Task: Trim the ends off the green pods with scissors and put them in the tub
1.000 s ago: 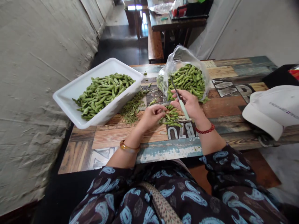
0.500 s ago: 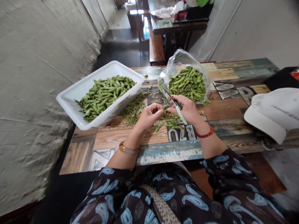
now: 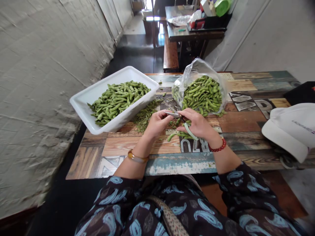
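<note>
My right hand [image 3: 198, 124] grips scissors [image 3: 189, 131] with pale green handles; the blades are spread and point left. One blade reaches the fingertips of my left hand [image 3: 158, 123], which are pinched together on a green soybean pod, mostly hidden now behind fingers and blade. Several loose pods [image 3: 183, 135] lie on the table below my hands. Beyond my right hand, a clear plastic bag [image 3: 188, 73] lies open with a heap of soybean pods [image 3: 205, 93] in it. To the left, a white plastic tub [image 3: 82, 106] holds another heap of pods [image 3: 120, 101].
Green trimmings [image 3: 145, 118] are piled beside the tub on the patchwork-patterned table [image 3: 133, 144]. A white cap [image 3: 290, 127] rests at the right, near a black object [image 3: 301, 95]. A rough wall [image 3: 44, 82] runs along the left. Behind stand another table [image 3: 177, 32] and a bench [image 3: 171, 54].
The scissors have swung from pointing up and away to pointing left, and their blades have spread at my left fingertips. The whole view has shifted slightly.
</note>
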A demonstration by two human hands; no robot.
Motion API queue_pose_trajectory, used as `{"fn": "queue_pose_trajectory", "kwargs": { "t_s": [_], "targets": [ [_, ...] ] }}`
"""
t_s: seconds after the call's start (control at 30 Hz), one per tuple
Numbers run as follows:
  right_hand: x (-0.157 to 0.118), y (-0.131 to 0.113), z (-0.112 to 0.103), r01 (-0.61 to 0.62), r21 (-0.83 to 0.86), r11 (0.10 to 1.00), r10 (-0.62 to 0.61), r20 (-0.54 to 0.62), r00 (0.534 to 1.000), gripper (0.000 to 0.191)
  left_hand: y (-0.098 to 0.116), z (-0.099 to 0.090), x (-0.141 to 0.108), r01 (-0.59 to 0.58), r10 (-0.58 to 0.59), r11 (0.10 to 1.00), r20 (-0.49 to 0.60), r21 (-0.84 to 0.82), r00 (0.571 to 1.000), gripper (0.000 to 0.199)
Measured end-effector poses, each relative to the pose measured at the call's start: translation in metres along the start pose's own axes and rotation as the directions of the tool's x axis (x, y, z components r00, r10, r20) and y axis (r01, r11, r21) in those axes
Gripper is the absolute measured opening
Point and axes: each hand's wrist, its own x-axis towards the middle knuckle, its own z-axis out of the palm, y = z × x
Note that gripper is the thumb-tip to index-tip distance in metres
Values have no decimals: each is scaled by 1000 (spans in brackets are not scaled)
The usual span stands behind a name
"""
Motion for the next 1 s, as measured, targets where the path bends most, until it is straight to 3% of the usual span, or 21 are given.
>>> {"fn": "queue_pose_trajectory", "kwargs": {
  "t_s": [0.33, 0.67, 0.8, 1.0],
  "targets": [
    [0, -4, -2, 14, -26, 1000, -13, 43, 999, 48, -7, -8, 5, -59, 41, 983, 108, 172, 993, 22],
    [-2, -2, -3, -31, -64, 997, 36, 67, 997, 37, -10, -8, 6, -57, 46, 982, 65, 180, 997, 21],
    [-2, 4, 3, -107, -99, 989, 104, -32, 994, 40, -9, -6, 6, -43, 48, 994, -54, 96, 997, 20],
    [-3, 15, 7, -194, -55, 980, 179, -197, 964, 47, -2, -7, 6, 125, -144, 972, -85, -199, 986, 31]
  ]
}}
